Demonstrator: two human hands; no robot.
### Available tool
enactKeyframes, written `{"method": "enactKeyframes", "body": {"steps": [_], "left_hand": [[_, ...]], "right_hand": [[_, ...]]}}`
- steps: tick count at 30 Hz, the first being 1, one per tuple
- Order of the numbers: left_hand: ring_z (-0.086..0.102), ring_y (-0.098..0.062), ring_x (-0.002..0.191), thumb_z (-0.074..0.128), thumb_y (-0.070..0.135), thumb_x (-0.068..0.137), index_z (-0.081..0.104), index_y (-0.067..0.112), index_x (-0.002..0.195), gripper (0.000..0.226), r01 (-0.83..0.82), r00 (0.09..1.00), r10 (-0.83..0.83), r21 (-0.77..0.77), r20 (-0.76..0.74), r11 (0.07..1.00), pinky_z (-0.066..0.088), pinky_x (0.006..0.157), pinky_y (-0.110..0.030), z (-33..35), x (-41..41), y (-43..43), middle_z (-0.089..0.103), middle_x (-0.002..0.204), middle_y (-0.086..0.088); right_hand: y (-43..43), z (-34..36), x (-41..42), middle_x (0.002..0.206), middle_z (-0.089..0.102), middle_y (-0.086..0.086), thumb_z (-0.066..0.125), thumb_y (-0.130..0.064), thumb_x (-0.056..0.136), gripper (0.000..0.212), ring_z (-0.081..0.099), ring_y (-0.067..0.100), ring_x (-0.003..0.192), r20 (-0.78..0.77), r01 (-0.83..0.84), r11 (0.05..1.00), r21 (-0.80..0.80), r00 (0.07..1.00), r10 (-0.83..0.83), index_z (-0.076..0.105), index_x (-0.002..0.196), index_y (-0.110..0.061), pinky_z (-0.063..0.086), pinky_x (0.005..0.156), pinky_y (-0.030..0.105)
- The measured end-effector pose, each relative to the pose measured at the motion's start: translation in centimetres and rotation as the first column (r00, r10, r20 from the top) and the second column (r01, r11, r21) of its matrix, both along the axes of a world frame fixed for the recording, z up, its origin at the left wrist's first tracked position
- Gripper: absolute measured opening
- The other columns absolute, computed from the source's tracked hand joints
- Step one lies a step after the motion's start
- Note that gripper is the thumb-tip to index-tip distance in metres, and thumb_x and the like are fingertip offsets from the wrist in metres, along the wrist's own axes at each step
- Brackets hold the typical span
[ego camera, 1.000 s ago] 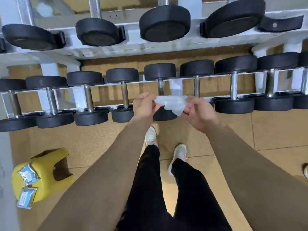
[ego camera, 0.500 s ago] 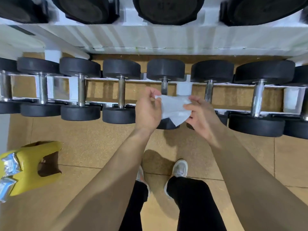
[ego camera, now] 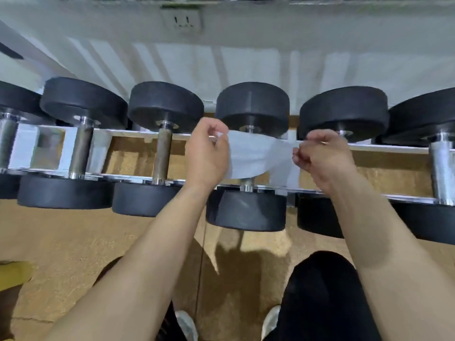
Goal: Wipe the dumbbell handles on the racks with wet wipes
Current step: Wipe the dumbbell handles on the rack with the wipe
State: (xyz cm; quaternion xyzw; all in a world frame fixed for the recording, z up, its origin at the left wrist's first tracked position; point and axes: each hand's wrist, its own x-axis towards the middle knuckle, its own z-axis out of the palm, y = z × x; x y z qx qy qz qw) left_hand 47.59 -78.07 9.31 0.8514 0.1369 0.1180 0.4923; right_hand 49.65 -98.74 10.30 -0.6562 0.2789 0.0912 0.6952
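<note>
Left hand (ego camera: 206,153) and right hand (ego camera: 320,156) each pinch an end of a wet wipe (ego camera: 256,153), stretched over a racked dumbbell's handle (ego camera: 247,184).

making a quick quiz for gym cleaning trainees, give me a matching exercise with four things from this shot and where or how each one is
Column A
1 wet wipe
2 left hand
3 right hand
4 wall socket

Column B
a at the top of the view, above the rack
b pinches the wipe's right edge
c spread in front of the middle dumbbell
d pinches the wipe's left edge

Pairs: 1-c, 2-d, 3-b, 4-a
</note>
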Motion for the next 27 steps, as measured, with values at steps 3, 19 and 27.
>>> {"method": "enactKeyframes", "body": {"steps": [3,19,27], "left_hand": [[0.055,0.004,0.081,0.056,0.000,0.088,0.064,0.022,0.087,0.023,0.070,0.998,-0.069,-0.107,0.007,0.992,0.041,0.075,-0.009,-1.3,1.1,0.2,0.062,0.085,0.015],[0.060,-0.013,0.106,0.052,0.012,0.090,0.071,0.024,0.104,0.027,-0.071,0.991,0.050,-0.175,-0.121,0.982,0.046,0.102,-0.038,-4.7,-2.4,-0.2,0.068,0.114,0.008],[0.058,-0.019,0.108,0.053,0.022,0.090,0.064,0.028,0.103,0.018,-0.096,0.985,0.055,-0.252,-0.164,0.963,0.046,0.101,-0.045,-5.2,-2.7,-0.6,0.064,0.112,0.007]], "right_hand": [[0.1,-1.0,0.2,0.077,0.056,0.009,0.048,0.009,0.086,0.028,0.061,0.020,0.058,0.201,0.064,0.976,-0.210,0.979,-0.021,0.060,0.085,-0.017,0.052,0.055,0.031],[1.9,-4.9,1.3,0.114,0.066,0.001,0.066,-0.012,0.094,0.014,0.062,0.025,0.108,-0.122,-0.287,-0.029,-0.958,0.312,0.942,0.076,0.103,-0.014,0.047,0.094,0.035],[2.7,-5.5,1.9,0.103,0.056,0.001,0.060,-0.007,0.089,0.039,0.052,0.025,0.087,-0.072,-0.055,-0.063,-0.996,0.184,0.980,0.067,0.125,-0.022,0.045,0.066,0.035]]}}
